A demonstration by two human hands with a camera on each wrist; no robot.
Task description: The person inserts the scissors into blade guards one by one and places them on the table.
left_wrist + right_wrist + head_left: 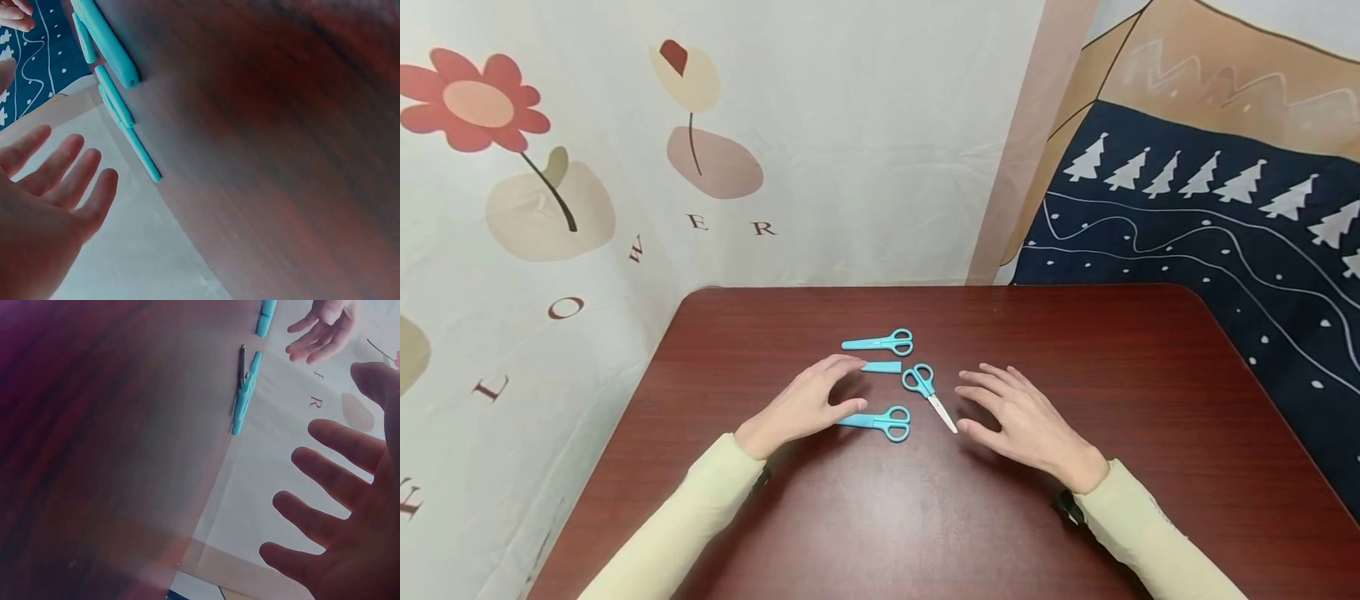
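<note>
In the head view my left hand (805, 402) hovers over the table's middle, fingers relaxed and holding nothing. Its thumb overlaps the covered end of a pair of blue scissors (868, 422) whose handles face right. By its fingertips lies a loose blue blade cover (883, 367), partly hidden. Farther back is another pair of blue scissors (876, 343) with its blades covered. Between the hands a third pair of scissors (931, 396) shows bare silver blades, tips toward me. Just right of those tips is my right hand (1026, 421), its fingers spread and nothing in them.
The dark red-brown table (880, 533) has rounded far corners. Behind it hangs a pale curtain (865, 142) with flower prints and letters. To the right is a dark blue cloth (1165, 217) with white trees.
</note>
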